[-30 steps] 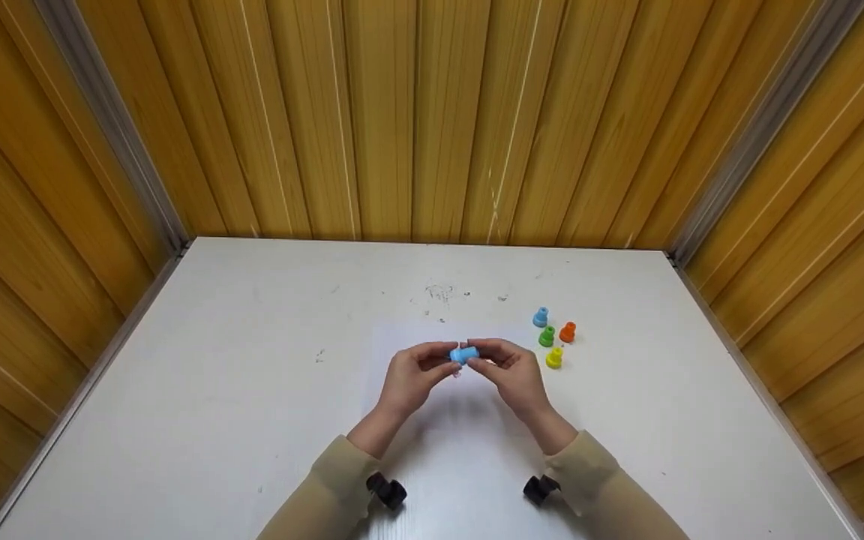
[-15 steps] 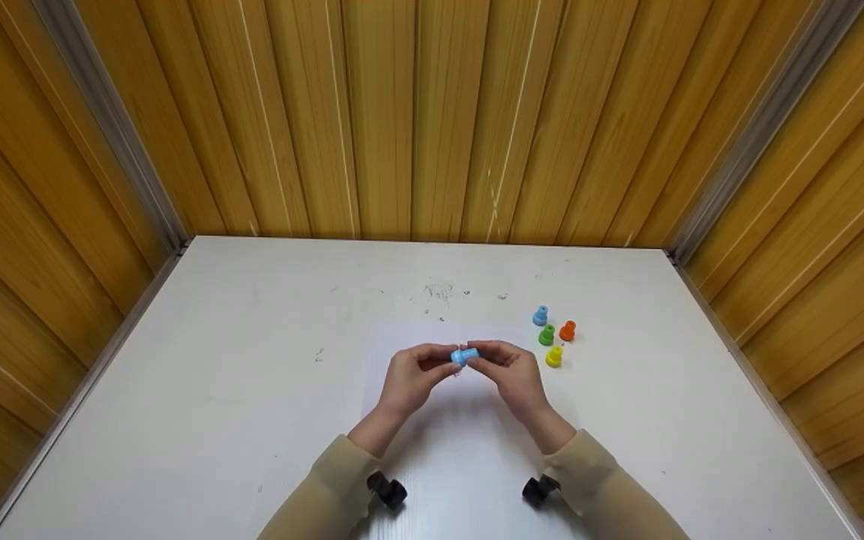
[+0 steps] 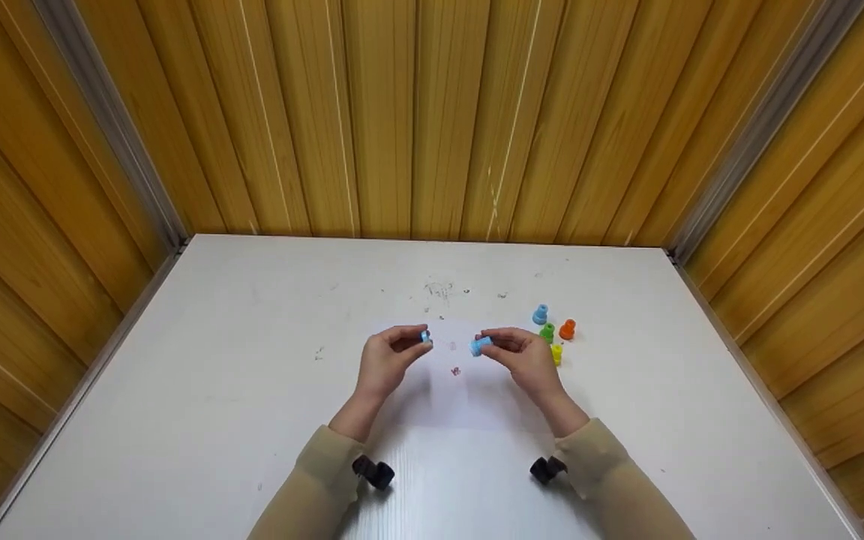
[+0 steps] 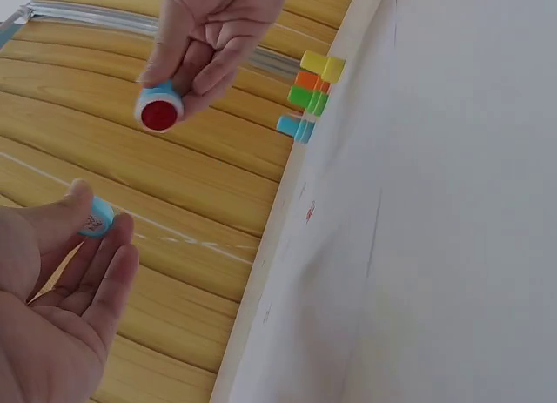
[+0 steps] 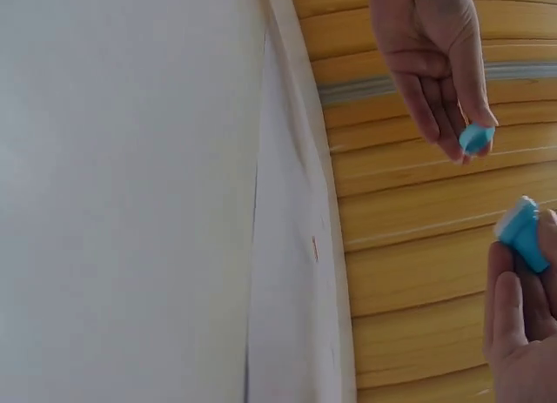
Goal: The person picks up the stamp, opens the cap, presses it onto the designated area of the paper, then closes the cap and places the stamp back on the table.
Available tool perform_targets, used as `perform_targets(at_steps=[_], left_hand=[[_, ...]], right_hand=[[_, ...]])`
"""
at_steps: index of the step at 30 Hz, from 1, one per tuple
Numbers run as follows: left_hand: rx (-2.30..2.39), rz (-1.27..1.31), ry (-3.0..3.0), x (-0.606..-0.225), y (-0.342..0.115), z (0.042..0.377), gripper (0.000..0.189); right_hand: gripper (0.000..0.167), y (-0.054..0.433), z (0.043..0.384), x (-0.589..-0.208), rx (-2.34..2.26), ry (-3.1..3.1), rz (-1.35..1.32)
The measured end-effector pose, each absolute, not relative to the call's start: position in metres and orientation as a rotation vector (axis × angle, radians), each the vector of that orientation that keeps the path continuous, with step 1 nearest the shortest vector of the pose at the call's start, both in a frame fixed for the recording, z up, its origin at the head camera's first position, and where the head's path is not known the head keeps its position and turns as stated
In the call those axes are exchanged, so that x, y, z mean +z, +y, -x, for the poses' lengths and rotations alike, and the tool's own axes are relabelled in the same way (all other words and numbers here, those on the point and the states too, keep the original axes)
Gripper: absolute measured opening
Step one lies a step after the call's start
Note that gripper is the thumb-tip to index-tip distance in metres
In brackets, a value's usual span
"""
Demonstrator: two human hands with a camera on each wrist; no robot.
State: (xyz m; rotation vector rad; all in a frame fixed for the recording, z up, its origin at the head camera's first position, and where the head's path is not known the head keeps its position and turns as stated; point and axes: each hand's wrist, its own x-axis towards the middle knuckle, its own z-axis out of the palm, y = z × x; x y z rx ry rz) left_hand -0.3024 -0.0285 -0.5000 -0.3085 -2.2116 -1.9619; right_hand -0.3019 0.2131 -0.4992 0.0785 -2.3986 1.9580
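My left hand pinches a small light-blue cap between thumb and fingers. Across a gap, my right hand holds a light-blue toy stamp by its narrow handle. The stamp's round red face shows in the left wrist view, uncovered. Both hands are raised above a white sheet of paper, which bears a small red print and a fainter mark close by.
Beyond my right hand stand a blue stamp, a green one, an orange one and a yellow one, the last partly hidden by that hand. Wood-patterned walls border the white table.
The cap has come off the blue stamp. My hands have drawn apart, the left one leftward with the cap, the right one slightly rightward with the stamp. The red print is now uncovered.
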Motion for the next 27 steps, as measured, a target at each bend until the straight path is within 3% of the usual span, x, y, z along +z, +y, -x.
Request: perform_targets(at_steps=[9,27], left_hand=[[-1.95,0.156,-2.224,-0.5,-0.041,0.31,0.03],[-1.867,0.04,-2.334,-0.507,-0.052,0.315,0.029]], right_hand=[[0.018,0.216,0.318,-0.496,1.333,-2.861,-0.108],[0.016,0.201,0.329,-0.502,1.101,-3.153,-0.118]])
